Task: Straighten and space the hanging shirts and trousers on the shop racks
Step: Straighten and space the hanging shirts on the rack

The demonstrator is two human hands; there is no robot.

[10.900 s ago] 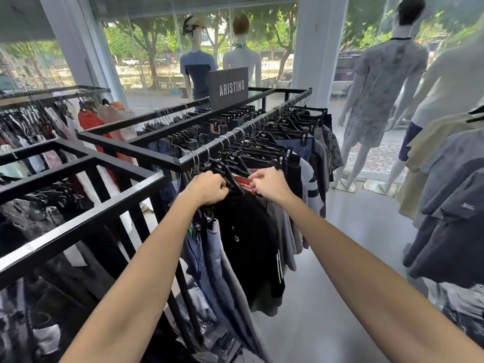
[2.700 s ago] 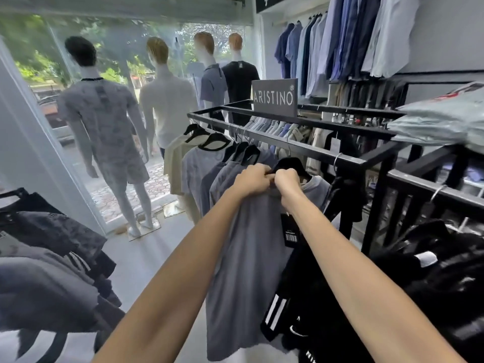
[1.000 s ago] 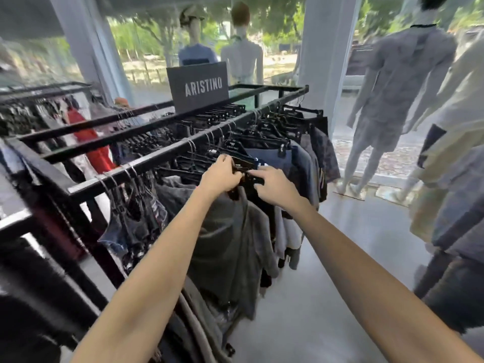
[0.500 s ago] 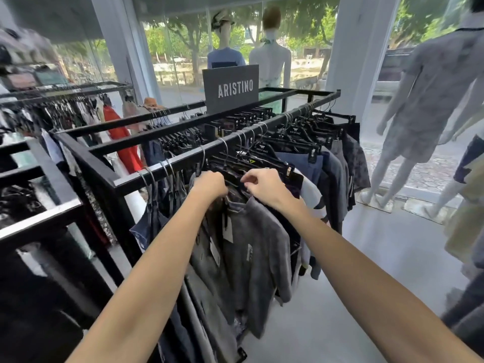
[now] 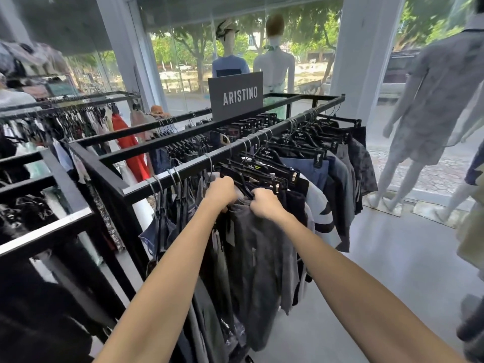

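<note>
A black metal rack runs away from me with several pairs of shorts and trousers on black clip hangers. Nearest me hangs a dark grey mottled garment. My left hand grips its hanger at the left end, fingers curled. My right hand grips the waistband and hanger at the right end. Behind it hang a black and white garment and blue shorts.
An ARISTINO sign stands on the rack. Another black rack stands at the left with dark clothes. Mannequins stand by the window at right and back. Grey floor lies to the right of the rack.
Both hands have dropped slightly and closed on the grey garment's hanger and waistband. The view has shifted a little left since half a second ago.
</note>
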